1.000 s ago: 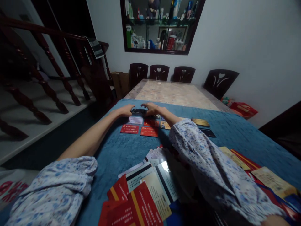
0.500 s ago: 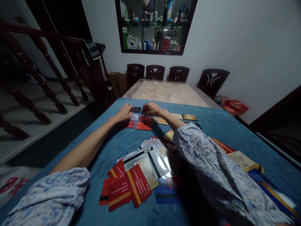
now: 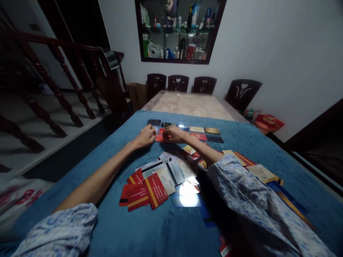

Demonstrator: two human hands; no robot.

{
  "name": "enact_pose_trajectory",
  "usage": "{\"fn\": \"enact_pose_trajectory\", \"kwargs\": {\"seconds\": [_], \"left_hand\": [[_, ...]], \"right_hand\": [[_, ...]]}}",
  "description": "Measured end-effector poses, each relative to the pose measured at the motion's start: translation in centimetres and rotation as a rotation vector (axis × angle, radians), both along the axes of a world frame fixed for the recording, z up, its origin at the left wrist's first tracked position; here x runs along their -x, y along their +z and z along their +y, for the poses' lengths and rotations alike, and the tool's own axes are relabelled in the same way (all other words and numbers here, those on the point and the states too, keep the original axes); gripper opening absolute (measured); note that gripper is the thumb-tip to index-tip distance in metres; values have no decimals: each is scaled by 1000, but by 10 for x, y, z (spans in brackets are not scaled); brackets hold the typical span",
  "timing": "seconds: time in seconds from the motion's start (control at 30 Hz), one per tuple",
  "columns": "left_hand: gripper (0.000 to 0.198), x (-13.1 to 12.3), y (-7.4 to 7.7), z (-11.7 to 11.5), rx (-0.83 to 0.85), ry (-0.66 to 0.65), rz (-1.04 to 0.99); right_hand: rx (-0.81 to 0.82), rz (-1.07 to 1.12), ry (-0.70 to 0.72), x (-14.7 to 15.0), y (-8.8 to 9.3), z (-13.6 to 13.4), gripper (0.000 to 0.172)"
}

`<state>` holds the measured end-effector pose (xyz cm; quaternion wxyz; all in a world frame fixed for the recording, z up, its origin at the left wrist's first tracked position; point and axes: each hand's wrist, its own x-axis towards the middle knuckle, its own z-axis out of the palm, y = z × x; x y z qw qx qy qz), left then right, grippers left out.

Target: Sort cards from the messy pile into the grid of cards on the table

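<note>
Cards in rows: We saw bank-style cards laid flat on the far part of the blue cloth (image 3: 128,232), with a red card (image 3: 160,138) between the two hands, partly covered by the right one.
Left hand: The left hand (image 3: 146,136) was low at the left end of the rows, fingers bent, just beside that red card; we could not tell whether it gripped anything.
Right hand: The right hand (image 3: 175,134) was curled over the red cards, palm down, fingertips pointing left; we could not tell whether it pinched one.
Far row: Beyond the hands we counted, left to right, a black card (image 3: 154,122), another dark one partly behind the right hand, a bluish one with glare, a cream card (image 3: 197,129) and a gold card (image 3: 212,130).
Right end of the nearer rows: We saw a red-and-white card (image 3: 198,136) beside a dark blue card (image 3: 215,139).
Near pile: Closer to us lay a loose, overlapping spread, with a silvery striped card (image 3: 175,172) and a red card with a yellow band (image 3: 156,191).
Right-hand pile: Past the right forearm we had more cards, among them a pale yellow card (image 3: 262,173).
Sleeves: Both were pale with blue flecks, pushed up the forearms.
Far end: We saw bare stone tabletop (image 3: 187,103), four dark chairs (image 3: 178,83) by the wall and a glass-fronted cabinet (image 3: 175,61) above.
Left side: A dark wooden railing (image 3: 66,43) stood beyond the table.
</note>
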<state>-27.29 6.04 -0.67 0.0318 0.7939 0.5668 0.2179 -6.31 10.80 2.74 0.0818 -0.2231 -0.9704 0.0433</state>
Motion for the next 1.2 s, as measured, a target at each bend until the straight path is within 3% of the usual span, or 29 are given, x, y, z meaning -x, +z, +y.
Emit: {"fn": "enact_pose_trajectory", "kwargs": {"seconds": [0.37, 0.63, 0.8, 0.97, 1.2], "left_hand": [[14, -4, -10, -50, 10, -8, -21], [15, -1, -11, -71, 5, 27, -26], [13, 3, -10, -81, -2, 49, -39], [13, 9, -13, -84, -17, 75, -76], [14, 13, -8, -89, -30, 73, -122]], "right_hand": [[46, 123, 249, -2, -17, -71, 17], [-27, 135, 419, -4, -26, -132, 46], [-76, 95, 481, 0, -31, -166, 55], [-139, 84, 496, 3, -43, -171, 57], [-139, 98, 374, 10, -51, -151, 55]]}}
